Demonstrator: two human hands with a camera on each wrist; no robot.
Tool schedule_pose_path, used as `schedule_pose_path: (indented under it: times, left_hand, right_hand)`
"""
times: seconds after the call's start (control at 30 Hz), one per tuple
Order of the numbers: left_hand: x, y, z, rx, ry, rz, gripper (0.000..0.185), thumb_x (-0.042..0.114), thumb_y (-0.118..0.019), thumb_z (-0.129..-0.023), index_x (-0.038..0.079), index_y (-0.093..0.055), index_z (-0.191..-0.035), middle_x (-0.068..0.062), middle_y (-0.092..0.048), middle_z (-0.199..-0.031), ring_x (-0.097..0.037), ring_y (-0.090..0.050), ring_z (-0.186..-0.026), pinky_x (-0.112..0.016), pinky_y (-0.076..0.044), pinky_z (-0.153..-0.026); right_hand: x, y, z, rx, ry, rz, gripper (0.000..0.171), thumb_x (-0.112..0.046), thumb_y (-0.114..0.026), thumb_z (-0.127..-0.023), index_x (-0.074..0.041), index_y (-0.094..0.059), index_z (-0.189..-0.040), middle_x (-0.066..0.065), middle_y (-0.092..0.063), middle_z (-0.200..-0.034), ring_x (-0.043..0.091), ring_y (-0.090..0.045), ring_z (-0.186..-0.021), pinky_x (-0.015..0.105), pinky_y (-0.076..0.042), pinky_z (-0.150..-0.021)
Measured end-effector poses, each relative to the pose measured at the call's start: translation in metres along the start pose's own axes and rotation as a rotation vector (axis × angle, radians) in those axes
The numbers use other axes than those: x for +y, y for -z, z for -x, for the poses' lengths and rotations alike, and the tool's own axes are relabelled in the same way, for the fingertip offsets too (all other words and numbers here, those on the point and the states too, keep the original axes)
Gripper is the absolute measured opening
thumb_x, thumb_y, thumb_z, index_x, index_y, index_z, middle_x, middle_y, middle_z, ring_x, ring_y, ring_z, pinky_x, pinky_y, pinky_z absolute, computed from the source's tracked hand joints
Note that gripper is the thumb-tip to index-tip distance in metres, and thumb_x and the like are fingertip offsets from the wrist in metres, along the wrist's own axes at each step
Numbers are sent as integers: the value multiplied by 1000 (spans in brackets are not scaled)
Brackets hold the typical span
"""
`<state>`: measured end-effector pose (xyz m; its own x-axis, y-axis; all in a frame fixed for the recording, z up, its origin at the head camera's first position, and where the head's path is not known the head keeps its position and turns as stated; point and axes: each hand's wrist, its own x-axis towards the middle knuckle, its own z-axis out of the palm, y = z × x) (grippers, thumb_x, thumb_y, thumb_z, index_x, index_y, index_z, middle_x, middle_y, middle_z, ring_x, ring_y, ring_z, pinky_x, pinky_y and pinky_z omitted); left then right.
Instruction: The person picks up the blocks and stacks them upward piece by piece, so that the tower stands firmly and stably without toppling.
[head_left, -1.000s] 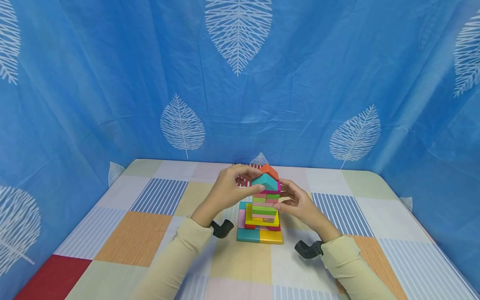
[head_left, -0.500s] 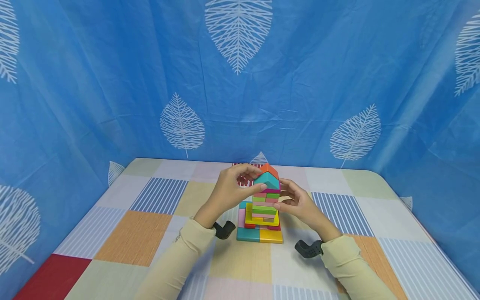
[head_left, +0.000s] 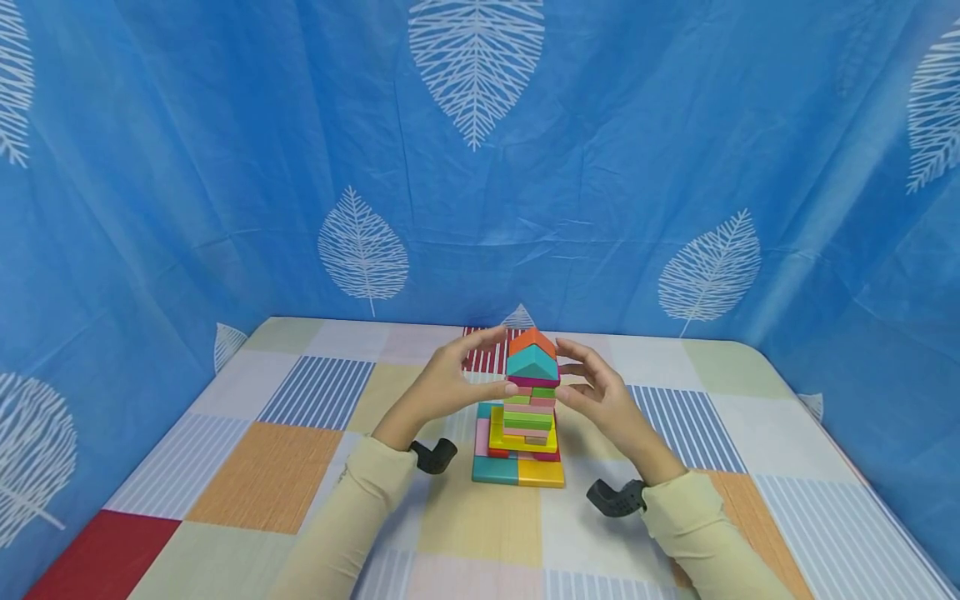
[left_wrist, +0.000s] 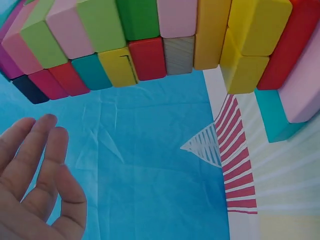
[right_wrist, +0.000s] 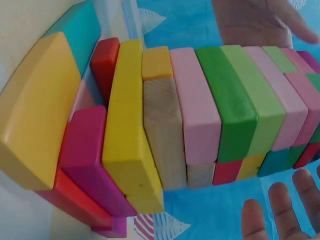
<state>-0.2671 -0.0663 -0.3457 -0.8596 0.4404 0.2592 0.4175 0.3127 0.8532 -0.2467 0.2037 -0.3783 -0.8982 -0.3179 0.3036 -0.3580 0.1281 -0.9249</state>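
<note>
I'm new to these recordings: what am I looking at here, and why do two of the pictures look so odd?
A person sits at a table with a patchwork cloth, wearing three cameras. The wide picture comes from the head camera. It shows the left hand and right hand on either side of a tower of coloured blocks, topped by a teal and orange roof block. Neither hand holds anything; the fingers are relaxed, just off the tower. The odd pictures come from wrist cameras, very close and tilted: each shows the same blocks sideways, with fingers at the edge.

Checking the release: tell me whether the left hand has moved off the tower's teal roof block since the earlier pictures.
Yes. The left hand has drawn back leftward, opening a gap beside the teal roof block, which stays put.
</note>
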Motion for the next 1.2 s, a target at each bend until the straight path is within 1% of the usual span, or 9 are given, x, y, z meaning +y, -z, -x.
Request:
schedule_pose_path:
  times: [0.1,0.2,0.3,0.4,0.53,0.77,0.93,1.07,1.2]
  left_hand:
    - [-3,-1,-2,-10,-21,-11,77,19,-87,-93,5,-51,-160,-13,-54,-162,-35,-45,-152,-63,-40,-120]
    - [-4,-2,-2,-14,-36,-21,73,17,-86,-94,4,-54,-158,-13,-56,-160,-35,-47,-151,-62,-40,-120]
    - [-5,-3,-2,-17,-38,-38,68,17,-84,-96,3,-56,-156,-14,-59,-157,-36,-51,-147,-62,-44,-117]
    - [-6,-4,-3,-16,-27,-42,65,18,-84,-96,4,-59,-154,-13,-61,-154,-34,-54,-142,-59,-47,-115]
    - [-6,-4,-2,-14,-23,-39,63,20,-84,-96,5,-59,-153,-12,-62,-153,-33,-56,-138,-57,-50,-111]
    - [-5,-5,-2,-15,-5,-38,64,22,-83,-97,6,-58,-154,-12,-61,-155,-34,-53,-142,-62,-47,-114]
    - [-2,-6,-2,-16,13,-33,65,22,-83,-97,6,-57,-155,-12,-61,-154,-33,-55,-140,-58,-48,-114]
    - [-3,-7,-2,-16,12,-35,64,22,-82,-98,6,-58,-154,-11,-62,-153,-33,-56,-137,-55,-51,-111]
    - [-5,-6,-3,-28,0,-42,66,22,-83,-97,5,-56,-156,-12,-62,-153,-36,-56,-135,-52,-51,-107]
  right_hand:
    - [-2,-3,-1,18,11,4,65,-11,-66,-105,4,-39,-162,25,-44,-160,20,-51,-131,20,-51,-103]
    - [-2,-5,-1,24,13,10,64,-11,-66,-105,4,-40,-162,25,-46,-159,26,-50,-131,20,-51,-102]
    - [-3,-7,-1,25,9,14,62,-12,-65,-106,2,-42,-161,24,-48,-158,33,-49,-132,20,-51,-102]
    - [-3,-8,-1,30,5,18,61,-13,-64,-106,1,-43,-161,23,-50,-157,35,-49,-132,20,-50,-103]
    - [-4,-8,-1,36,3,23,60,-13,-65,-105,0,-44,-161,23,-51,-155,33,-49,-132,21,-51,-102]
    - [-4,-6,-1,31,3,27,60,-13,-64,-106,-1,-44,-161,22,-52,-154,31,-50,-132,21,-51,-103]
    - [-4,-5,-1,30,0,25,60,-13,-64,-106,-1,-44,-161,22,-51,-155,32,-50,-133,21,-50,-103]
    - [-3,-5,-1,28,-3,24,60,-14,-64,-106,-1,-43,-161,23,-51,-155,33,-49,-134,21,-50,-103]
    - [-2,-4,0,28,-6,25,61,-13,-65,-106,-1,-43,-162,22,-51,-156,28,-51,-133,21,-51,-103]
